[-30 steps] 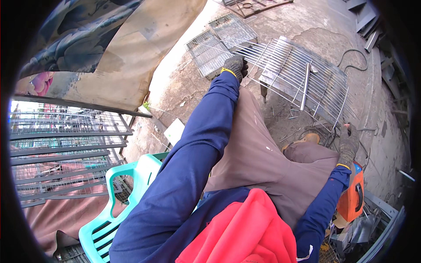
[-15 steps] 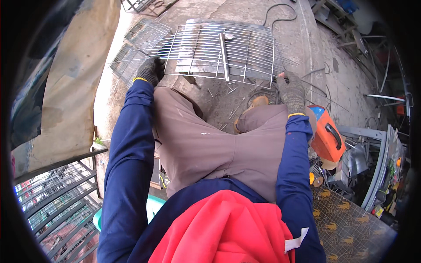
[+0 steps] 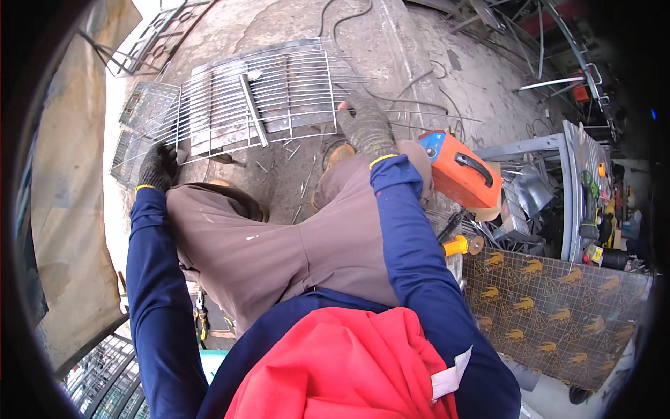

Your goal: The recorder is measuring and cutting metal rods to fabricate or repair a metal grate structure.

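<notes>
Item: wire grille, lying over a sheet-metal plate low above the concrete floor, in front of the knees. Thin, bright rods run closely parallel, crossed by fewer bars; some ends project past the frame. A narrow metal strip lies across it, near the middle. The plate is dull silver with dark staining (fisheye bends its edges). Grip: left hand, in dark knit, has curled fingers at the near left corner; right hand, in coarse grey knit, is beside the right end. Whether either clasps a rod cannot be determined. The floor is rough and stained.
</notes>
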A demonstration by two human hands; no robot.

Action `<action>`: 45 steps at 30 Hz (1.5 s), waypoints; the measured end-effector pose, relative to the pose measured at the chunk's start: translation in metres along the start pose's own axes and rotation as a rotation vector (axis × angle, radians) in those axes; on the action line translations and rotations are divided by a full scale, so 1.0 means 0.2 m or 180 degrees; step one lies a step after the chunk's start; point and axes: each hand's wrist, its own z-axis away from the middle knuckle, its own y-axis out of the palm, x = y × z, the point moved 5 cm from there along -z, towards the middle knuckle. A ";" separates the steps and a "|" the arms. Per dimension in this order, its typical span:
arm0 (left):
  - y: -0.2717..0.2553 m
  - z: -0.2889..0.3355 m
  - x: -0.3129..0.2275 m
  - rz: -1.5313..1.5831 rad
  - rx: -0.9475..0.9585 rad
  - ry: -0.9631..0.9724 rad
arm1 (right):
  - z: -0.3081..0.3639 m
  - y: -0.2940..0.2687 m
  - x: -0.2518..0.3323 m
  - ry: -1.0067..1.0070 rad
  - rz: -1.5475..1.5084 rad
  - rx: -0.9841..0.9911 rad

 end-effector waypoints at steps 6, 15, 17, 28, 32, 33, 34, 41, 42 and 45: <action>0.04 -0.01 -0.02 -0.0071 -0.0144 -0.0060 | 0.01 0.00 -0.03 0.0229 0.0062 0.0158; -0.04 0.24 -0.21 0.0544 -0.0726 0.0951 | 0.10 0.01 0.59 -0.0644 -0.0024 -0.0237; -0.04 0.25 -0.20 0.0575 -0.0644 0.0877 | 0.09 0.12 0.80 -0.0672 0.0287 -0.0270; -0.21 0.19 -0.15 -0.0143 -0.0809 0.0816 | 0.17 0.77 1.61 -0.0462 -0.0241 0.1918; -0.22 0.12 -0.12 0.0027 -0.0931 0.0446 | 0.18 0.91 1.71 -0.0673 -0.0407 0.1165; -0.24 0.12 -0.11 0.0111 -0.0885 0.0377 | 0.19 0.95 1.74 -0.0652 -0.0277 0.1325; -0.23 0.12 -0.10 0.0196 -0.0843 0.0326 | 0.20 0.97 1.78 -0.0646 -0.0154 0.1478; -0.19 0.20 -0.07 0.0076 -0.0683 0.0066 | 0.21 1.00 1.77 -0.0778 -0.0008 0.1577; -0.19 0.21 -0.08 0.0085 -0.0593 0.0151 | 0.21 0.99 1.79 -0.0811 0.0074 0.1624; -0.19 0.21 -0.08 0.0163 -0.0603 0.0156 | 0.21 0.96 1.81 -0.1025 0.0336 0.1595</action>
